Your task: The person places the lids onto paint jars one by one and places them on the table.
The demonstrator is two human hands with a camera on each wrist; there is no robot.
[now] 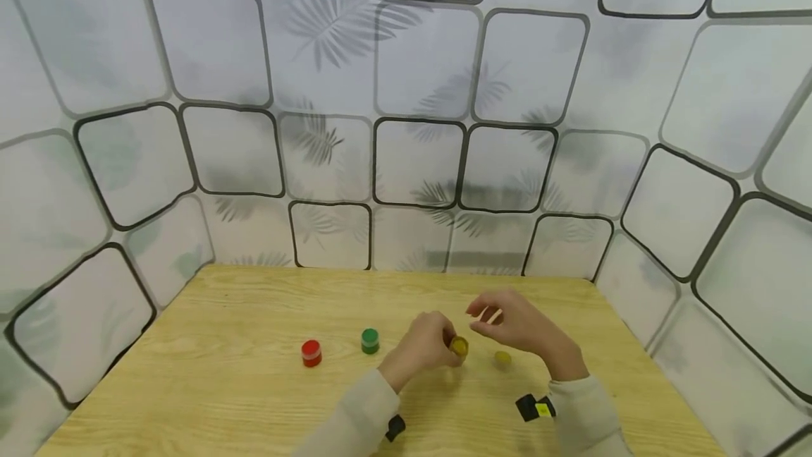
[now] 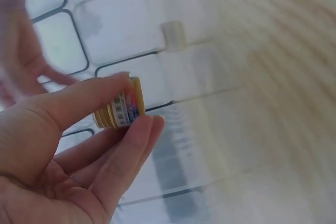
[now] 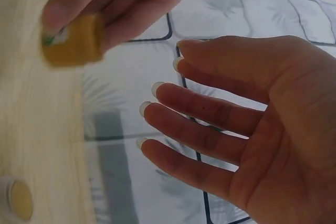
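My left hand [image 1: 421, 345] pinches a small yellow paint jar [image 1: 459, 346] between thumb and fingers, tilted and held off the table. In the left wrist view the jar [image 2: 122, 107] shows a ridged neck and a printed label. My right hand [image 1: 512, 321] is raised to the right of it, apart from the jar, with fingers loosely bent and nothing between them. Below that hand, a yellow lid [image 1: 503, 357] lies on the table; the lid [image 3: 21, 201] also appears at the lower left of the right wrist view.
A green jar [image 1: 370, 340] and a red jar [image 1: 311, 352] stand on the wooden table [image 1: 241, 400], left of my left hand. Patterned cloth walls [image 1: 419, 238] rise along the table's back and sides.
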